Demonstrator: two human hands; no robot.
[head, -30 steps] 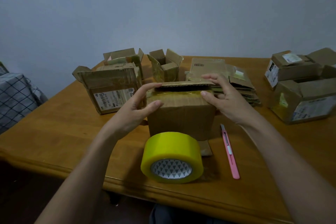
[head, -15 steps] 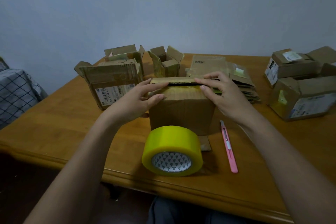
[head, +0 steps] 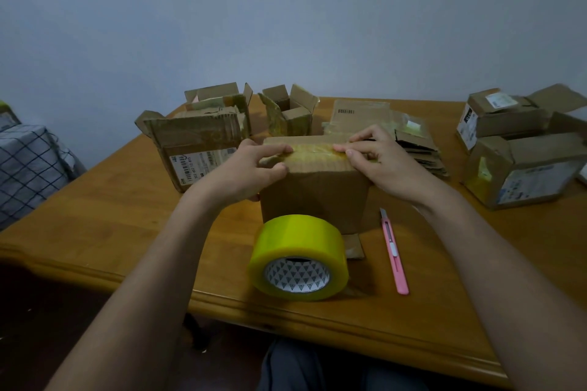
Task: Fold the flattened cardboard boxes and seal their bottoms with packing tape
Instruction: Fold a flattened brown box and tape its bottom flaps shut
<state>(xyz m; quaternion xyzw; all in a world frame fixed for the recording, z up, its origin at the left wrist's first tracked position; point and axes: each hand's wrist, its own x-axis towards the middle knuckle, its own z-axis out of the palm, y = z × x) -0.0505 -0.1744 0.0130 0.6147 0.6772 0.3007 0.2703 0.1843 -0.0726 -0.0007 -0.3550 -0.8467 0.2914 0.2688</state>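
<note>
A brown cardboard box (head: 314, 197) stands on the wooden table (head: 104, 225) in front of me, its top flaps folded down flat with old yellowish tape along the near edge. My left hand (head: 251, 171) presses on the box's top left edge, fingers laid across the flap and thumb against the front face. My right hand (head: 378, 159) presses the top right edge, fingers pointing left along the flap. A yellow roll of packing tape (head: 298, 257) lies on its side just before the box. A pink utility knife (head: 394, 251) lies to the right of the roll.
Several opened boxes stand behind: a labelled one (head: 197, 149) at back left, a small one (head: 289, 111) at the back middle, two (head: 521, 165) at the right. A stack of flattened cardboard (head: 413, 143) lies behind the box. A checked cloth (head: 28, 168) is at far left.
The far flap that stood slightly raised has been pushed down flat. Both hands moved onto the box's top edge and closer together.
</note>
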